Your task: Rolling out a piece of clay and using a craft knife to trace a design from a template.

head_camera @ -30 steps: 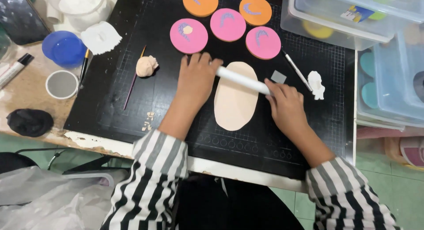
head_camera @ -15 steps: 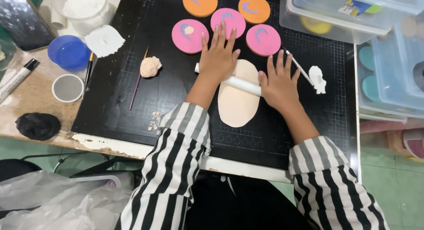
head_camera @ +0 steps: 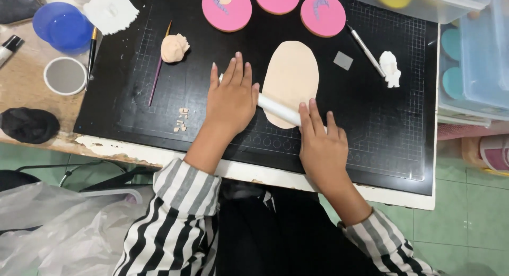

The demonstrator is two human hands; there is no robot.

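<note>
Peach-coloured clay sheet, smooth flat oval on the black gridded cutting mat, white rolling pin across its near end, left hand and right hand flat, fingers extended, pressing the pin's ends

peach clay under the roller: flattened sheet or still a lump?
Flattened. The peach clay lies spread as a thin oval sheet on the black cutting mat, with the white roller across its near end under both hands.

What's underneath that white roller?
The roller lies across the near end of a peach clay oval on a black gridded mat. Both hands cover its ends, hiding what lies beneath there.
</note>
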